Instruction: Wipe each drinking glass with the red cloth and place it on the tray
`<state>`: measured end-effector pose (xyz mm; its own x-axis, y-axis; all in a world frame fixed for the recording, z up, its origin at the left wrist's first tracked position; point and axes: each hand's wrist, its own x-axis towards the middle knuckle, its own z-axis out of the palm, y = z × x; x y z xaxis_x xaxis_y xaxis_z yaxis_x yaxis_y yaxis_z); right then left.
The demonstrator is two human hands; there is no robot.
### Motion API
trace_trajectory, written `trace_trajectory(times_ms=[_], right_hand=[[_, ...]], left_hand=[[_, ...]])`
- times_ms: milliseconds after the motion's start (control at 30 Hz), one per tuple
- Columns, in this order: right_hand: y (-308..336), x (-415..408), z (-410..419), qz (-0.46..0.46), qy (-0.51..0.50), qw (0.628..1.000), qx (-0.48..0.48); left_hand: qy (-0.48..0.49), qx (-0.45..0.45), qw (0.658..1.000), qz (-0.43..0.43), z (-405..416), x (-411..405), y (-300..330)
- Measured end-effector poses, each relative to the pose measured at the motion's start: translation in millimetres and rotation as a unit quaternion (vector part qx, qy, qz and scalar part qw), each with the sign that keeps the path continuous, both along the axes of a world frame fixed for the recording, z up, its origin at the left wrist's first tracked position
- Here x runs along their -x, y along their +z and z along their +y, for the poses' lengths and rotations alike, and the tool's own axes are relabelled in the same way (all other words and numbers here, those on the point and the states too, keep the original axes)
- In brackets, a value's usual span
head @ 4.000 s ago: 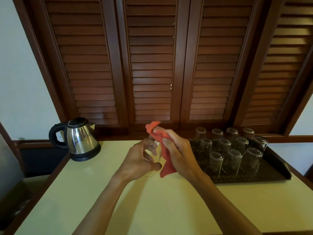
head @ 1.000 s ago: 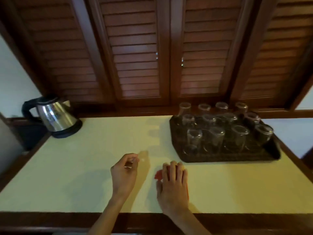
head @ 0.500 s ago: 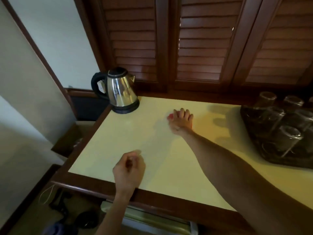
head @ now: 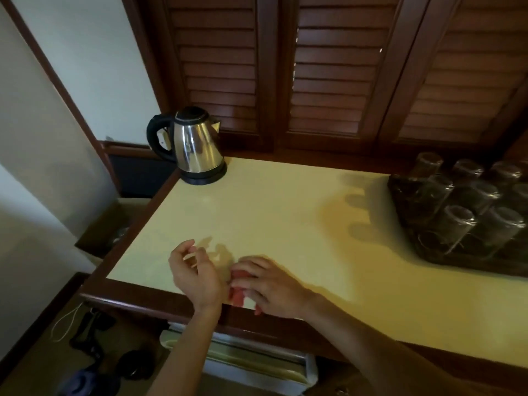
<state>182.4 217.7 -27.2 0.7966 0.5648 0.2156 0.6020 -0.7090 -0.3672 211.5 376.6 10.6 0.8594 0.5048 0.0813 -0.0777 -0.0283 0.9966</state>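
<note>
Red cloth [head: 237, 297], bunched at the near edge of the table [head: 285, 212], mostly covered by the right hand [head: 270, 285], whose fingers lie over it and press it down. Left hand [head: 194, 277], just left of the cloth, raised off the table with fingers loosely curled, holding nothing. Dark tray [head: 405, 207], well right of the cloth and farther back, cut off by the frame edge, carrying upturned drinking glasses [head: 454, 227] in close rows. Steel kettle [head: 197, 147], black handle and base, at the far left corner of the table. Brown louvred shutters [head: 331, 67] behind the table.
</note>
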Motion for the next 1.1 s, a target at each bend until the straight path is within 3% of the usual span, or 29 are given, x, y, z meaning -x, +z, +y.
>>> trace_trajectory(times_ms=[100,167,267,400,567,733,833,933,1100], right_hand=[[5.9,41.0,-60.0,-0.013,-0.058,0.998,-0.015],[9.0,67.6,-109.4,-0.033,-0.151,0.988,0.007],[19.0,106.8,-180.5,-0.051,-0.332,0.942,-0.012],[52.7,166.7,-261.2,-0.073,-0.464,0.872,-0.14],[95.3,218.1,-353.9,-0.192,-0.594,0.751,-0.216],[119.2,231.4,-441.8,-0.207,-0.671,0.627,-0.338],[118.0,227.2,-491.7,-0.181,-0.736,0.57,-0.317],[102.7,222.9,-534.0,-0.11,-0.771,0.573,-0.255],[69.9,220.5,-573.3,0.015,-0.766,0.623,-0.155]], left_hand=[[-0.095,-0.058,0.993,-0.045,-51.4,2.4,20.0],[-0.177,-0.103,0.976,-0.071,-96.5,7.1,27.5],[-0.298,-0.154,0.938,-0.089,-170.4,23.4,34.0],[-0.396,-0.21,0.892,-0.047,-265.1,47.0,34.9],[-0.387,-0.305,0.87,0.008,-348.7,53.9,35.0],[-0.335,-0.375,0.863,0.059,-394.1,40.9,40.5],[-0.308,-0.401,0.86,0.069,-406.8,29.1,35.7],[-0.296,-0.423,0.851,0.094,-415.0,19.5,28.0],[-0.268,-0.435,0.851,0.122,-425.2,15.2,18.2]])
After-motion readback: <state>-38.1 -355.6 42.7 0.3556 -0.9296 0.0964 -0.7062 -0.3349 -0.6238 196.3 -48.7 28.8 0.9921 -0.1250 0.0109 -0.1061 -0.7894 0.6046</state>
